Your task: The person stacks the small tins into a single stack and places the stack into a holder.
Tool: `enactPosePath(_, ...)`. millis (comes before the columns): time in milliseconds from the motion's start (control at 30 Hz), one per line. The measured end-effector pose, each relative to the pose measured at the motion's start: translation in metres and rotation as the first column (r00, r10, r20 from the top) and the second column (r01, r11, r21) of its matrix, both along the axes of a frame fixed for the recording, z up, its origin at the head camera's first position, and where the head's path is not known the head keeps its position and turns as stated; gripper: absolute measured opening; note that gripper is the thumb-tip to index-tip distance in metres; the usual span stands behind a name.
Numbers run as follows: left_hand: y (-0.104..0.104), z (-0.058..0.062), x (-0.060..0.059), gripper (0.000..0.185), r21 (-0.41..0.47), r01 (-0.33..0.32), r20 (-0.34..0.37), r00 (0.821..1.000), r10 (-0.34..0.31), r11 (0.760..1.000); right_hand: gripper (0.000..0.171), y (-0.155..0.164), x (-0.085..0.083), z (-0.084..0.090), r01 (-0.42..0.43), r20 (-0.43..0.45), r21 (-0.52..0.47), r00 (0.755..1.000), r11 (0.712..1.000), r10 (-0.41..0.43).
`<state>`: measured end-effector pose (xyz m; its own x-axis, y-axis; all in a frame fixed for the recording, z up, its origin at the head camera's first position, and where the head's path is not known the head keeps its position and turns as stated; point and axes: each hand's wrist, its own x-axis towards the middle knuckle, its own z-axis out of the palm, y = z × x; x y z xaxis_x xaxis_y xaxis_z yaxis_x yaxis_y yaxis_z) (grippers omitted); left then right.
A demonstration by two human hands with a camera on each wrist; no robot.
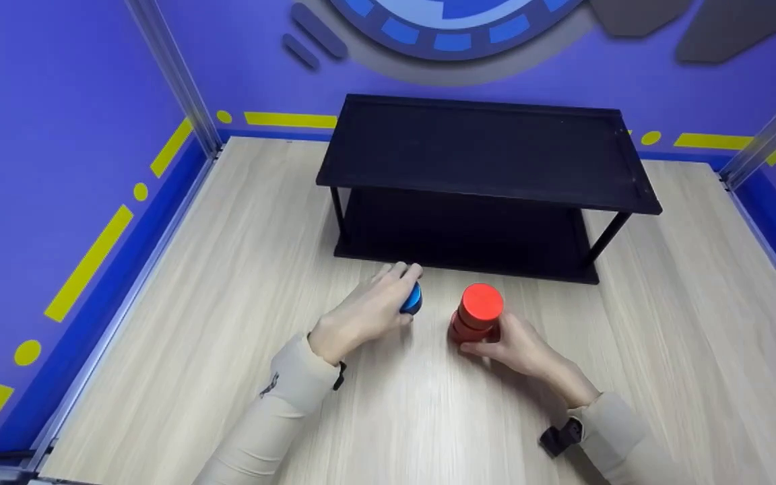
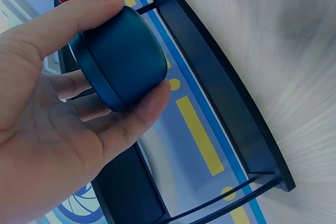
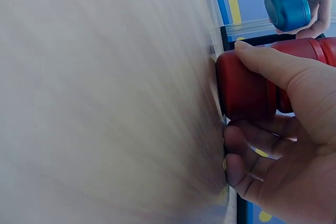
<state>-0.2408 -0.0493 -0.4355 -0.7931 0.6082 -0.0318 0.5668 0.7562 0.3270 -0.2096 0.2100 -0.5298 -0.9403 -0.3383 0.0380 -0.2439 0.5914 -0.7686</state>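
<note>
My left hand [image 1: 369,308] pinches a small blue round tin [image 2: 123,59] between thumb and fingers. In the right wrist view this blue tin [image 3: 287,9] is held above the tabletop, tilted. To its right, red round tins [image 1: 481,304] appear stacked on the table, just in front of the black shelf. My right hand [image 1: 521,343] grips the lower red tin [image 3: 247,87], its thumb on one side and fingers curled at the other. Part of the stack is hidden behind the right hand in the right wrist view.
A black two-tier shelf [image 1: 489,151] stands behind both hands, its lower board [image 1: 462,229] near the tins. Pale wood-grain tabletop [image 1: 226,283] surrounds it. Blue printed panels [image 1: 78,135] with metal corner posts enclose the back and sides.
</note>
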Motion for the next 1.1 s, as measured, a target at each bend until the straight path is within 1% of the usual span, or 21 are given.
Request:
enactPosePath(133,0.001,0.003,0.000,0.062,0.015,0.005,-0.001,1.000,-0.005,1.000,0.052,0.000,0.000,0.001,-0.001,-0.003,-0.005,1.000,1.000,0.000)
enactPosePath(433,0.010,0.011,-0.003,0.057,0.028,0.015,0.024,1.000,-0.015,0.999,0.053,-0.001,0.000,0.001,-0.007,-0.006,-0.002,1.000,1.000,0.007)
enactPosePath(600,0.015,0.016,-0.005,0.055,0.039,0.036,-0.003,0.999,-0.035,0.999,0.051,0.000,0.000,0.000,-0.016,-0.016,-0.004,1.000,1.000,0.016)
enactPosePath(933,0.030,0.028,-0.008,0.055,0.025,0.082,-0.043,0.996,-0.081,0.996,0.046,0.001,-0.002,-0.003,-0.030,-0.011,-0.002,0.999,1.000,0.030)
enactPosePath(1100,0.041,0.034,-0.011,0.053,0.015,0.114,-0.059,0.992,-0.113,0.993,0.050,0.001,-0.002,0.000,-0.022,-0.025,0.014,0.999,1.000,0.023)
